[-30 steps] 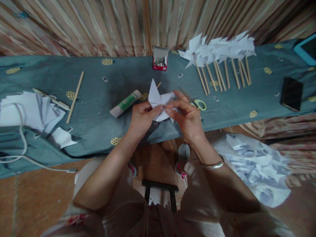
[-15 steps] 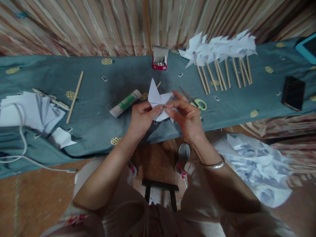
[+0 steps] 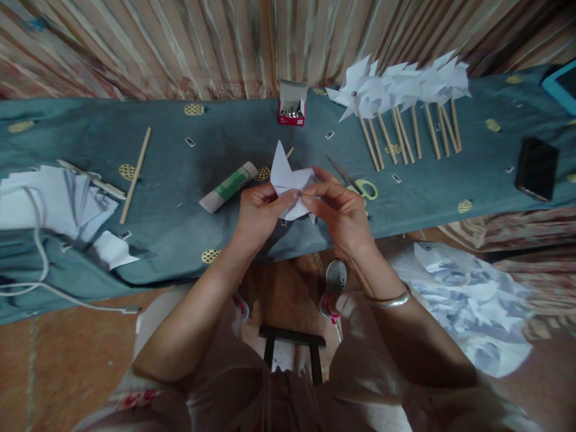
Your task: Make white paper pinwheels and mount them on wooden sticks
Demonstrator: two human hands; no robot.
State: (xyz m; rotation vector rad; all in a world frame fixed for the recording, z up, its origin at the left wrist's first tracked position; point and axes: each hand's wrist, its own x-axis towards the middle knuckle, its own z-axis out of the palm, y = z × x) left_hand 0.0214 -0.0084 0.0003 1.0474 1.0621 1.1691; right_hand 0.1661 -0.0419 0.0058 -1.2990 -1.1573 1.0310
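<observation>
Left hand [image 3: 256,217] pinches the folded paper pinwheel [image 3: 281,173] between thumb and fingers, nearly closed; the right hand [image 3: 347,217] brings thumb and forefinger together on its centre. It sits mid-frame, between both hands, over the bench [image 3: 173,153]. Such paper should be light, springy at the folds and easily creased; its layered centre seems the safest hold.

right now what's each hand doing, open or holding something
Left hand: closed, holding the folded white paper by its left side.
Right hand: closed, fingertips pinched at the paper's middle.
</observation>
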